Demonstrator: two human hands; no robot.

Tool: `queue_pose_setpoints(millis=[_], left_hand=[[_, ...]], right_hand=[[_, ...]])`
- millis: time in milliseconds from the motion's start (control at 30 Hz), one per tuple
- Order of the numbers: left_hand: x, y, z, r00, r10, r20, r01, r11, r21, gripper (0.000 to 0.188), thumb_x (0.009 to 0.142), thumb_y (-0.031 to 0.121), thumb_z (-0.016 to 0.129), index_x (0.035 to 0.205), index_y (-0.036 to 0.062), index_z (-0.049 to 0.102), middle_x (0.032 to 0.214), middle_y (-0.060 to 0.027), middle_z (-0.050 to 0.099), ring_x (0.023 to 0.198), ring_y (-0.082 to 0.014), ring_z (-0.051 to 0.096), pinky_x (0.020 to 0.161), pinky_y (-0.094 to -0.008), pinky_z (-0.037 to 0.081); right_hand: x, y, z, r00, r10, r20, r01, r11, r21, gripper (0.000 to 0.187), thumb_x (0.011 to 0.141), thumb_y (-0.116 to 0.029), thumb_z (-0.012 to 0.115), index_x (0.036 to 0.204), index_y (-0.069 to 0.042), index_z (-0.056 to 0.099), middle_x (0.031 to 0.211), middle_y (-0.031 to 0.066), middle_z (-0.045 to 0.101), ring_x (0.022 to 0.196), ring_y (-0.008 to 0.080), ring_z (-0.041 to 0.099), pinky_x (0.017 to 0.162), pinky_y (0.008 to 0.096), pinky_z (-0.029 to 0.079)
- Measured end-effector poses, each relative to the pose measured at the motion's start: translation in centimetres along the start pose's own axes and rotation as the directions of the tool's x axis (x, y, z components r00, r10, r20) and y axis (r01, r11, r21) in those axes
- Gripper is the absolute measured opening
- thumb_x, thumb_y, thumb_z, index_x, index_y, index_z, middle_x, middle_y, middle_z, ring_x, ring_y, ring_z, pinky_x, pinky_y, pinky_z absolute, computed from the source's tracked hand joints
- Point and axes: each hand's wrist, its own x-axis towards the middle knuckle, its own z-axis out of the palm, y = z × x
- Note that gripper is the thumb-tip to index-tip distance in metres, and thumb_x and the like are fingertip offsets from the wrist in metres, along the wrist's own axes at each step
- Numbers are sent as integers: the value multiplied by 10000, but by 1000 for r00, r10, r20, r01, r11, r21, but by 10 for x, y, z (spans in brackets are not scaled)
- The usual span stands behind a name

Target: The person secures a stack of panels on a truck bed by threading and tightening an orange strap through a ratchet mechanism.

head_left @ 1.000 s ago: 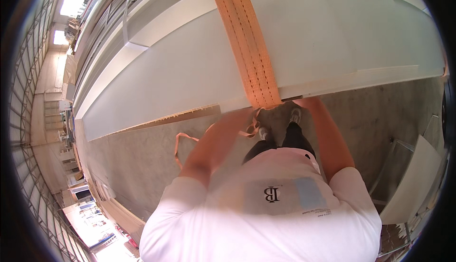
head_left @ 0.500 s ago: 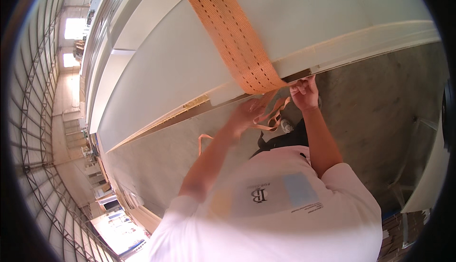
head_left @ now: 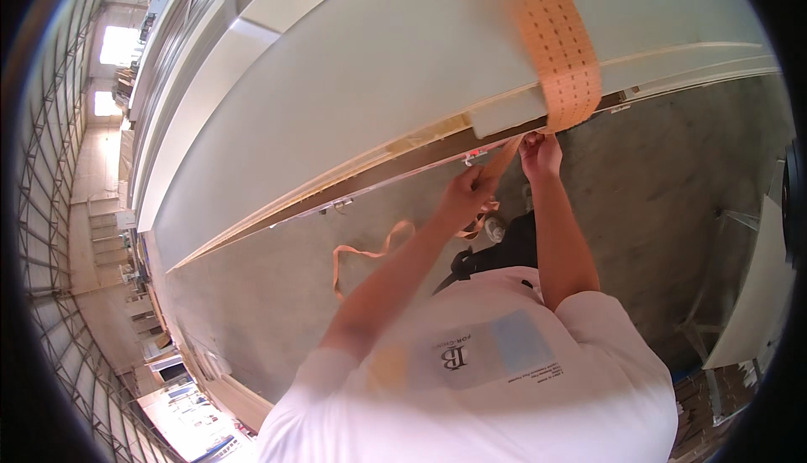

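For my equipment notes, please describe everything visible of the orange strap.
The orange strap looks like flat woven webbing with rows of dark, stitch-like marks. It lies across the pale panel and bends over its near edge. The right hand is at its lower end; the left hand grips a strip of similar orange webbing. Whether they join is hidden.

Before us, a strap crosses a panel and bends under its near edge, our right hand at the bend, our left hand beside it on the strap's tail. Loose webbing lies on the floor, apparently reaching a shoe; far right, a board.
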Motion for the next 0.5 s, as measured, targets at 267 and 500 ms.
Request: queue_pose_setpoints(millis=[267, 500], left_hand=[[11, 50, 43, 1000, 17, 23, -18, 999, 46, 324, 985, 269, 672, 1166, 4, 629, 818, -72, 652, 655, -129, 635, 617, -298, 520], [20, 64, 36, 998, 2, 69, -3, 1000, 18, 316, 1001, 255, 678, 1189, 7, 628, 787, -38, 623, 619, -102, 573, 572, -285, 487]], right_hand=[[40, -4, -12, 974, 197, -114, -217, 955, -203, 208, 1042, -275, 562, 916, -112, 590, 729, 20, 581, 612, 178, 578, 665, 382, 543], [69, 6, -34, 922, 364, 128, -352, 929, -112, 258, 1007, -370, 598, 921, -127, 592, 781, 32, 638, 722, 184, 624, 647, 377, 535]])
